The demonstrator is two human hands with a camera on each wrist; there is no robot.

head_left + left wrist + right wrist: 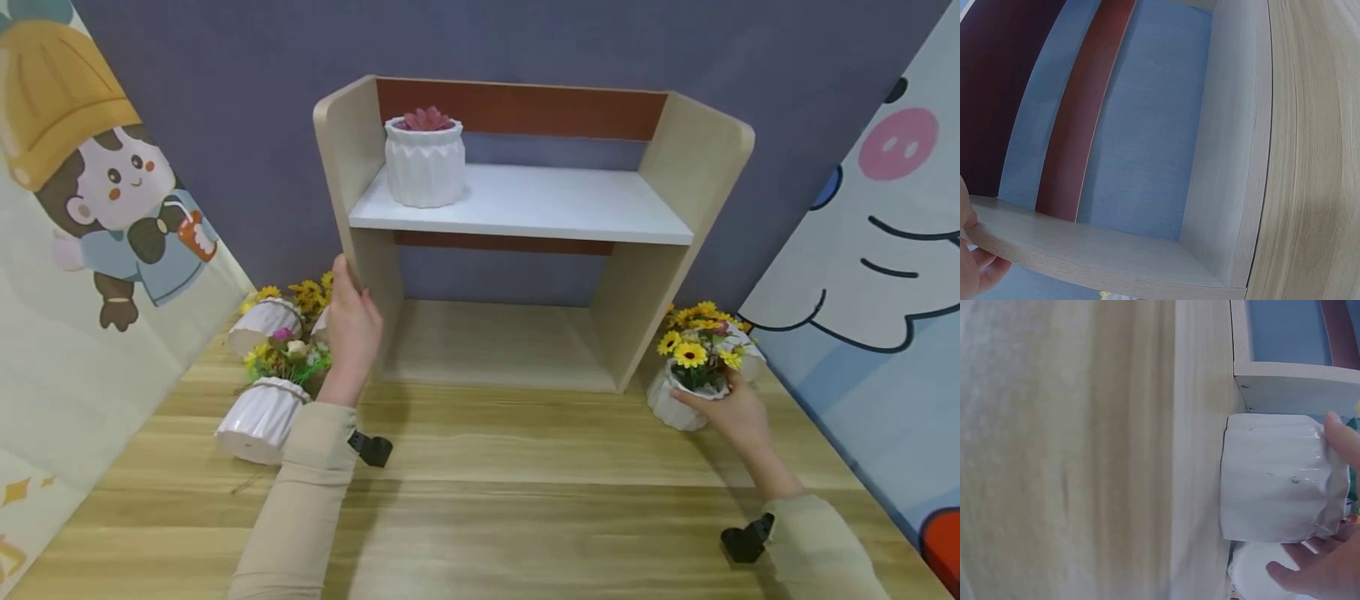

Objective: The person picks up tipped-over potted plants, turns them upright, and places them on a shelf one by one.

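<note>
My left hand (pixel 356 329) holds the left side panel of a small two-tier wooden shelf (pixel 510 342). In the left wrist view, the thumb lies on the panel's inner face and the fingers (pixel 991 275) are behind it. At the shelf's right, my right hand (pixel 738 412) grips the rim of a white ribbed flowerpot (pixel 672 400) with yellow sunflowers (pixel 690 354). That pot (pixel 1279 478) stands upright on the table in the right wrist view, thumb on one side and fingers on the other.
A white pot (pixel 426 167) with a pink succulent stands at the left of the upper board (pixel 555 200). Several flowerpots, including a tipped white one (pixel 262 417), lie left of the shelf. Another white pot (pixel 1263 572) is behind the held one. Printed panels flank the wooden table (pixel 525 500).
</note>
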